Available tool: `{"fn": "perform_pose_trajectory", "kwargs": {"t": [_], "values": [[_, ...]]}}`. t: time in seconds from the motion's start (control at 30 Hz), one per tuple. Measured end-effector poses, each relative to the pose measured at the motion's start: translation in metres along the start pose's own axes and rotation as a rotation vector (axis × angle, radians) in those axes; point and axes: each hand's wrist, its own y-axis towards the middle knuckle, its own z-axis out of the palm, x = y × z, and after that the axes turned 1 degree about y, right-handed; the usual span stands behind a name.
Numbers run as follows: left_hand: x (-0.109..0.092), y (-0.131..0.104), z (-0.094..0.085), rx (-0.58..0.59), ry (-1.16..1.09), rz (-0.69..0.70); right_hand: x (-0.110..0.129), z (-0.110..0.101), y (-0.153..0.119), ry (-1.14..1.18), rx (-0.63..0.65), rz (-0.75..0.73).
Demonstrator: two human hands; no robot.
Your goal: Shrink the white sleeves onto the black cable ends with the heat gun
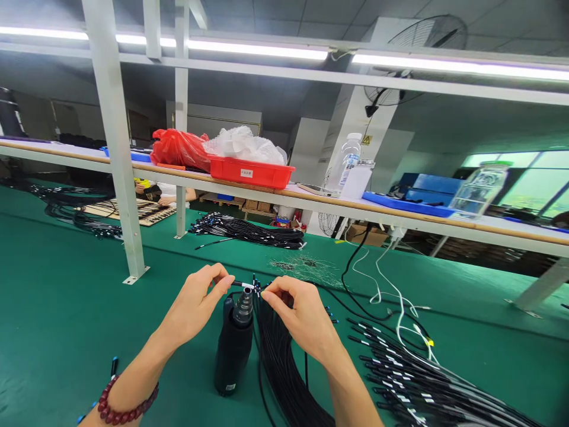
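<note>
A black heat gun (233, 350) stands upright on the green table, its metal nozzle pointing up. Just above the nozzle is a thin black cable end with a white label (243, 284), pinched at its left by the thumb and forefinger of my left hand (195, 302). My right hand (304, 314) is closed in a pinch at the right of the nozzle, by the blue-tipped cable ends; what lies between its fingertips is too small to make out. A thick bundle of black cables (284, 356) runs from there toward me, passing between the heat gun and my right forearm.
Labelled black cables (400, 373) lie at the right, another bundle (249, 230) farther back. White cords (400, 296) hang from a power strip. A shelf (178, 173) crosses above, holding a red tray (251, 172) and bottles. A metal post (122, 178) stands left. Another person's hand (168, 200) shows beyond.
</note>
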Motion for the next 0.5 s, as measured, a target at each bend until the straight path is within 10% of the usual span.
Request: {"fn": "perform_pose_trajectory", "kwargs": {"t": [0.5], "values": [[0.0065, -0.0071, -0.0011, -0.091, -0.081, -0.007, -0.0064, 0.0042, -0.0063, 0.044, 0.006, 0.062]]}}
